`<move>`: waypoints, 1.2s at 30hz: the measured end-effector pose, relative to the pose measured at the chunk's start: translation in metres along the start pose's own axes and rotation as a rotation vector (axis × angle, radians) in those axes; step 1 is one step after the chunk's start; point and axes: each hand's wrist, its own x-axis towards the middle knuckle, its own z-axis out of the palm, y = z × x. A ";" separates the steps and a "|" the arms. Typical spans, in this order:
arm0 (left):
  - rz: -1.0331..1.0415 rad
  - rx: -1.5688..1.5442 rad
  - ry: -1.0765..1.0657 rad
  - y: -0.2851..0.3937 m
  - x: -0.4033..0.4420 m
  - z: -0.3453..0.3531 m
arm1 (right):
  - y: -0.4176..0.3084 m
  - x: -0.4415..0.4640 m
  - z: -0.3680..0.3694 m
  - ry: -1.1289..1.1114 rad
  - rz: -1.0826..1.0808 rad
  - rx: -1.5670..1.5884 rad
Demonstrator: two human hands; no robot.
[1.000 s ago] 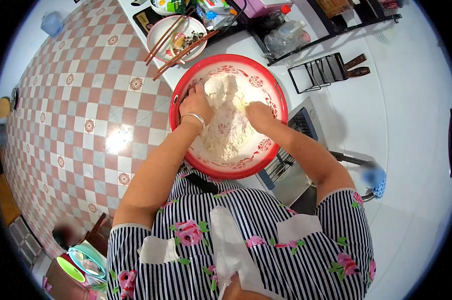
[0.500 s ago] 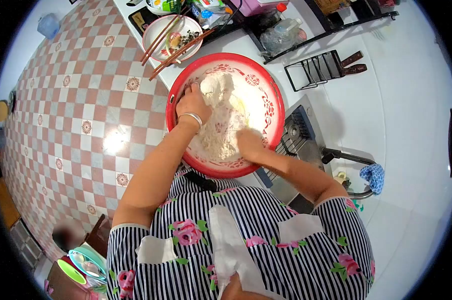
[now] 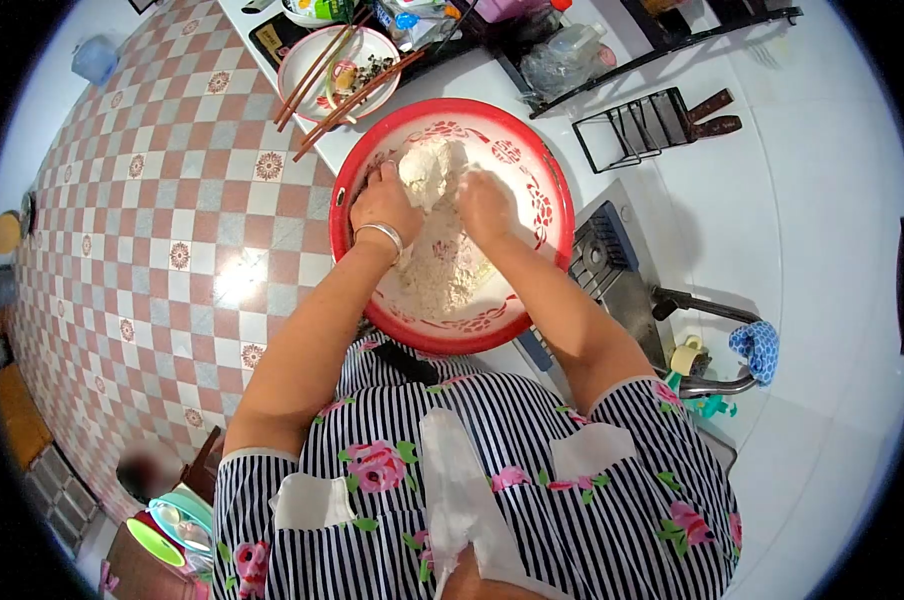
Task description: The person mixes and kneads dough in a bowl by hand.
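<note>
A white enamel basin (image 3: pixel 459 109) with a red rim and red pattern sits in front of me. Pale flour (image 3: pixel 429 170) lies inside it, heaped toward the far side, with looser crumbs (image 3: pixel 447 285) spread nearer me. My left hand (image 3: pixel 386 205), a silver bangle at the wrist, rests against the basin's inner left side beside the heap, its fingers extended and slightly bent. On the heap's right side is my right hand (image 3: pixel 485 205), knuckles up and touching the flour. Motion blur and the flour hide its fingertips, so its grip is unclear.
Beyond the basin, a bowl (image 3: pixel 290 72) holds food scraps, with brown chopsticks (image 3: pixel 357 107) across it. A black rack with knives (image 3: pixel 637 130) stands to the right. Close by are a gas stove (image 3: pixel 602 255), a faucet (image 3: pixel 707 303) and a blue cloth (image 3: pixel 755 350). Tiled floor (image 3: pixel 172 200) lies left.
My right hand has moved away from me, from the basin's near right part up to the flour heap. My left hand stays at the left side. The view has shifted slightly.
</note>
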 end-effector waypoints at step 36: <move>0.012 0.012 0.012 -0.005 0.001 0.001 | 0.024 0.023 -0.037 0.029 -0.712 -0.546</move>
